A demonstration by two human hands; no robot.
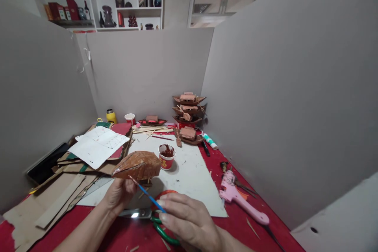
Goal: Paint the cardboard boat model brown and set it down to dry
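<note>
My left hand (122, 193) grips a brown model boat (137, 165) from beneath; most of its fingers are hidden behind the hull. In my right hand (189, 218) a thin blue paintbrush (149, 196) is pinched, its brown tip at or very close to the boat's lower edge. Just behind the boat stands a red-and-white paper cup (167, 162) with dark brown paint inside and smeared on its inner wall. Scissors (161, 228) with green handles lie below my hands, partly covered by the right one.
Cardboard sheets (67, 189) and a white drawing (99, 145) are piled at left. A pink glue gun (240, 201) lies at right. Several model boats (189, 108) are stacked at the back beside thin wooden sticks (153, 130). Grey partitions (150, 67) enclose the table.
</note>
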